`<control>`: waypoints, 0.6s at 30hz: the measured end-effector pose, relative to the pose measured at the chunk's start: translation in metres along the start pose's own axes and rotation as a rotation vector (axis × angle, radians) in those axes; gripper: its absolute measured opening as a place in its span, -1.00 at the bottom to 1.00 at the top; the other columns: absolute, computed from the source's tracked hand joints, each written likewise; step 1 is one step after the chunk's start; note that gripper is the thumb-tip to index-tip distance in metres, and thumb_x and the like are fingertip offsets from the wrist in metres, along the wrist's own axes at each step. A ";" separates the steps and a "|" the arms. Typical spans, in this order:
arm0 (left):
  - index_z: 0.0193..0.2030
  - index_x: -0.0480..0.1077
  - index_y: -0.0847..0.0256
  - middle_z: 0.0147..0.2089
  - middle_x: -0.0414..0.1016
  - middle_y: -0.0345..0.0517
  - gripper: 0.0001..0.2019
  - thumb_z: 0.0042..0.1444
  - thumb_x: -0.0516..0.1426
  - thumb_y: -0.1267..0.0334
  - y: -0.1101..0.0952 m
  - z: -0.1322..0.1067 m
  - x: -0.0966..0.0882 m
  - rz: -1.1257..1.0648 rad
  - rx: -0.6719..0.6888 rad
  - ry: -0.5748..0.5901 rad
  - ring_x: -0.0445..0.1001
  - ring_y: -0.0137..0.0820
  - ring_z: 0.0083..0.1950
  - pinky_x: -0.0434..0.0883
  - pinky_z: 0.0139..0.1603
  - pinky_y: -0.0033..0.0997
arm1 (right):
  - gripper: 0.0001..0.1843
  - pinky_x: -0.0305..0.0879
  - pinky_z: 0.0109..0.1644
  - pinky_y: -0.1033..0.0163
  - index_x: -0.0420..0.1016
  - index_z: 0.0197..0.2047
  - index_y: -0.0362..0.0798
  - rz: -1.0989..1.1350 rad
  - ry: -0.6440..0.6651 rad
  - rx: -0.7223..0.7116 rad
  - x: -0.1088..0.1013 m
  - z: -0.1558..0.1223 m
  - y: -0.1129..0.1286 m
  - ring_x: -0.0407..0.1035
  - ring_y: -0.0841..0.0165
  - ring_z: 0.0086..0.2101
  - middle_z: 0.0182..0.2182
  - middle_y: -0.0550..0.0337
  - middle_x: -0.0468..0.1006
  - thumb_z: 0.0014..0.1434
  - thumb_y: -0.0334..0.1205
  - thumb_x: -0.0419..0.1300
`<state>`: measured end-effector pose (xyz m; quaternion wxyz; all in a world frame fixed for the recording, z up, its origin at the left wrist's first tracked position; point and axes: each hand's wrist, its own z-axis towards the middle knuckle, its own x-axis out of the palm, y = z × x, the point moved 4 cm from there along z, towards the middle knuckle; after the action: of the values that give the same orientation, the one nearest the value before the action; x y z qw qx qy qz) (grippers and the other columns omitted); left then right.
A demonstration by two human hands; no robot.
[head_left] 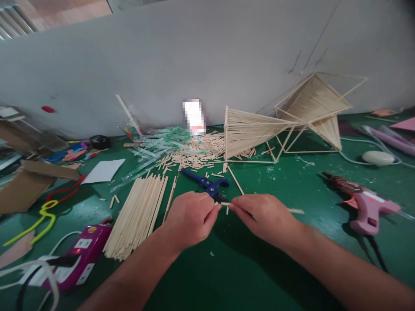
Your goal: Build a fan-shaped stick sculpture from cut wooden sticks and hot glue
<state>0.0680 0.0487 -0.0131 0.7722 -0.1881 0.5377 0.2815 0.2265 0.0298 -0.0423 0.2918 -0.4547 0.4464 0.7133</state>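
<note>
My left hand (194,216) and my right hand (267,216) are close together over the green table, both closed. A short stretch of thin wooden stick (225,203) shows between their fingertips, pinched from both sides. A pale stick end (296,211) pokes out beyond my right hand; I cannot tell if it is the same stick. Just behind the fingers lies a blue-handled cutter (207,183), its dark end partly hidden by my left hand. A neat bundle of long wooden sticks (134,216) rests to the left of that hand.
Cut stick pieces (207,149) are heaped at the back beside clear plastic wrappers (152,149). A stick-built frame (259,129) stands back right. On the right lies a pink glue gun (366,203); at left are a magenta power strip (86,250) and a cardboard box (29,185).
</note>
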 end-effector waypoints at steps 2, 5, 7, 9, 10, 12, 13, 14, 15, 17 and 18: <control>-0.61 0.22 0.21 -0.62 0.23 -0.23 -0.67 0.20 -0.01 0.28 0.002 0.000 -0.003 0.030 -0.019 -0.048 0.16 -0.47 -0.57 0.02 -0.51 -0.37 | -0.65 -0.01 -0.42 0.28 0.42 -0.42 -0.03 -0.008 -0.008 0.025 0.000 0.000 0.000 0.36 0.42 -0.47 -0.51 0.27 0.50 0.32 -0.16 -0.06; -0.64 0.19 0.21 -0.64 0.19 -0.25 -0.64 0.19 0.01 0.26 0.010 -0.001 -0.006 0.024 -0.128 -0.115 0.14 -0.48 -0.58 0.04 -0.52 -0.39 | -0.67 -0.01 -0.43 0.29 0.42 -0.41 -0.03 -0.012 -0.022 0.047 0.000 0.000 0.000 0.37 0.42 -0.46 -0.49 0.28 0.50 0.31 -0.17 -0.06; -0.65 0.20 0.21 -0.65 0.18 -0.27 -0.63 0.18 0.03 0.21 0.019 -0.003 -0.006 0.011 -0.267 -0.119 0.13 -0.50 -0.60 0.04 -0.54 -0.41 | -0.70 -0.01 -0.43 0.29 0.43 -0.38 -0.02 -0.015 -0.035 0.054 -0.001 0.000 0.000 0.37 0.42 -0.46 -0.49 0.29 0.50 0.30 -0.18 -0.05; -0.59 0.31 0.21 -0.65 0.24 -0.27 -0.68 0.16 0.07 0.17 0.029 -0.006 -0.003 -0.065 -0.425 -0.096 0.17 -0.51 -0.60 0.08 -0.55 -0.44 | -0.74 0.00 -0.44 0.29 0.44 -0.34 -0.01 -0.019 -0.050 0.056 -0.001 -0.001 0.000 0.36 0.42 -0.46 -0.48 0.30 0.50 0.27 -0.20 -0.03; -0.46 0.39 0.21 -0.62 0.31 -0.27 -0.76 0.16 0.08 0.16 0.035 -0.007 -0.001 -0.151 -0.505 -0.090 0.21 -0.51 -0.60 0.12 -0.55 -0.46 | -0.75 0.00 -0.43 0.29 0.45 -0.33 -0.01 -0.023 -0.060 0.056 -0.002 -0.001 0.000 0.36 0.43 -0.46 -0.48 0.30 0.50 0.27 -0.22 -0.02; 0.00 0.36 0.17 -0.46 0.50 -0.23 -0.71 0.18 0.07 0.14 0.044 -0.012 0.002 -0.393 -0.647 -0.130 0.27 -0.52 -0.60 0.20 -0.58 -0.50 | -0.74 0.00 -0.43 0.28 0.46 -0.33 -0.01 -0.035 -0.089 0.062 -0.003 -0.001 0.000 0.35 0.43 -0.46 -0.48 0.29 0.48 0.27 -0.23 -0.03; 0.22 0.16 0.13 -0.32 0.56 -0.19 -0.55 0.20 0.06 0.15 0.047 -0.014 0.003 -0.519 -0.698 -0.173 0.28 -0.54 -0.61 0.24 -0.60 -0.52 | -0.72 0.01 -0.43 0.28 0.47 -0.34 -0.01 -0.044 -0.108 0.068 -0.004 -0.001 0.000 0.34 0.42 -0.46 -0.47 0.27 0.48 0.28 -0.22 -0.03; 0.34 -0.08 0.09 -0.18 0.57 -0.12 -0.41 0.21 0.05 0.16 0.049 -0.015 0.003 -0.618 -0.730 -0.224 0.27 -0.57 -0.62 0.26 -0.62 -0.53 | -0.70 0.01 -0.42 0.27 0.47 -0.34 -0.02 -0.053 -0.131 0.078 -0.006 -0.001 0.000 0.34 0.41 -0.44 -0.46 0.24 0.47 0.29 -0.21 -0.04; 0.38 -0.26 0.05 -0.07 0.54 -0.06 -0.31 0.22 0.05 0.18 0.050 -0.016 0.002 -0.677 -0.738 -0.269 0.27 -0.58 -0.62 0.29 -0.63 -0.54 | -0.68 0.02 -0.40 0.27 0.48 -0.34 -0.03 -0.066 -0.161 0.086 -0.008 -0.001 0.000 0.33 0.39 -0.41 -0.43 0.21 0.47 0.30 -0.20 -0.05; 0.39 -0.40 0.01 0.09 0.45 0.03 -0.23 0.21 0.06 0.22 0.048 -0.016 0.000 -0.692 -0.701 -0.319 0.33 -0.59 -0.58 0.38 -0.56 -0.52 | -0.66 0.05 -0.36 0.25 0.50 -0.34 -0.05 -0.112 -0.250 0.091 -0.016 -0.002 0.000 0.32 0.35 -0.36 -0.38 0.15 0.46 0.30 -0.17 -0.05; 0.39 -0.40 0.01 0.15 0.40 0.06 -0.22 0.21 0.06 0.24 0.045 -0.015 -0.001 -0.671 -0.666 -0.317 0.39 -0.57 -0.51 0.43 -0.48 -0.50 | -0.65 0.06 -0.35 0.25 0.51 -0.34 -0.05 -0.140 -0.304 0.085 -0.020 -0.003 0.001 0.31 0.35 -0.36 -0.38 0.14 0.45 0.30 -0.16 -0.04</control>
<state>0.0281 0.0741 -0.0174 0.7904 -0.5420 0.2042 0.1993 0.2351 0.0266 -0.0241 0.4236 -0.3589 0.3942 0.7324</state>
